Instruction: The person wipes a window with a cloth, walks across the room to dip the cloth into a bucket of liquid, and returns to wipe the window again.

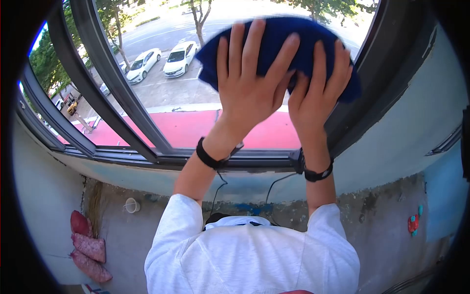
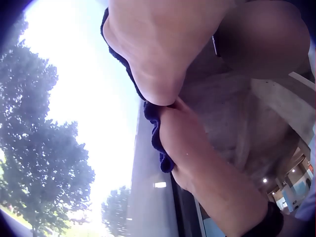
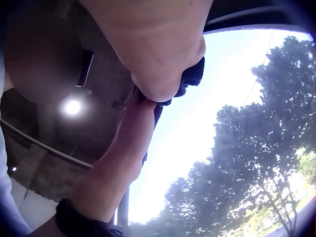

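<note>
A dark blue cloth (image 1: 308, 34) is spread against the large window pane (image 1: 196, 127) in the head view, high in front of the person. On its left part lies the left hand (image 1: 252, 93), fingers straight and spread, pressing the cloth to the glass. The right hand (image 1: 316, 100) presses on the right part with extended fingers, close to the dark right frame (image 1: 342, 122). The thumbs come near each other at the middle. In the left wrist view, a wavy edge of the cloth (image 2: 165, 160) sticks out from under the hands. Bunched cloth (image 3: 192, 74) shows beside the palm in the right wrist view.
Dark window bars (image 1: 93, 73) stand to the left, above a sill (image 1: 245, 159). Cables (image 1: 279, 183) hang below the wrists. On the floor are a white bucket (image 1: 132, 205), several reddish sacks (image 1: 89, 247) and a small red and teal object (image 1: 413, 224).
</note>
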Demonstrator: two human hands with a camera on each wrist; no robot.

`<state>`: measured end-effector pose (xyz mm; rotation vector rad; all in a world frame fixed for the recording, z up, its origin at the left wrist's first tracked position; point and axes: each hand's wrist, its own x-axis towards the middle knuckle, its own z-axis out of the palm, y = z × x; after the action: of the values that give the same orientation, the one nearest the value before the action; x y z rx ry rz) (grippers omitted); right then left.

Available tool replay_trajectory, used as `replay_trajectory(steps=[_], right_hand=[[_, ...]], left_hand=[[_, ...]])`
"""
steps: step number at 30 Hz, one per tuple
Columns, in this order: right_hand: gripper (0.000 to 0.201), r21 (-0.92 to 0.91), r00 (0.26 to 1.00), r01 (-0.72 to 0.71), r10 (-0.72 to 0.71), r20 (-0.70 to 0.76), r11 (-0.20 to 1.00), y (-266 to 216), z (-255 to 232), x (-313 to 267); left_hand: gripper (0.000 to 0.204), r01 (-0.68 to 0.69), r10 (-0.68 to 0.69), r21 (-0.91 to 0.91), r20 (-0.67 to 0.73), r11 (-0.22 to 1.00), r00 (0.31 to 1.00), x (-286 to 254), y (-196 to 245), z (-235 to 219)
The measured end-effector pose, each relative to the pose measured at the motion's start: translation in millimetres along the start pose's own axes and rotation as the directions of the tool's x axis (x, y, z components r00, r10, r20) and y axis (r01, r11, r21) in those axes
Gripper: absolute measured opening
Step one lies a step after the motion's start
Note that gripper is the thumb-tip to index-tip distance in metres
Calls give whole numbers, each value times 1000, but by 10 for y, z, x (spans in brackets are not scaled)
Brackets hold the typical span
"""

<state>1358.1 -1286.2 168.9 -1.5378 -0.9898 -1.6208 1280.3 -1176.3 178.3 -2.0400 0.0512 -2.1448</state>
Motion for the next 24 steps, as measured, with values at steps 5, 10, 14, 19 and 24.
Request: replay_trajectory(steps=[5,10,14,19,24], right_hand=[[46,-32,970,-92,96,222,995,-196,-50,-1509],[61,-34,869,-134,134,476,990,-504,-314,-3115],[62,-28,873,-157,152,463,987,-551,-265,-2924],[59,-43,952,-110,118,283,993,-688,91,-1230],[61,2,995,-14,14,102,1000,-1105,427,334]], left_hand=[[42,52,-75,73,352,996,933,-1367,157,-291],[48,15,-16,6,665,1000,747,-2836,203,-755],[61,-150,130,-22,628,988,767,-2587,-51,-800],[59,-42,57,-48,372,998,926,-1153,-462,-636],[56,-9,12,-54,54,999,998,124,-1093,-705]])
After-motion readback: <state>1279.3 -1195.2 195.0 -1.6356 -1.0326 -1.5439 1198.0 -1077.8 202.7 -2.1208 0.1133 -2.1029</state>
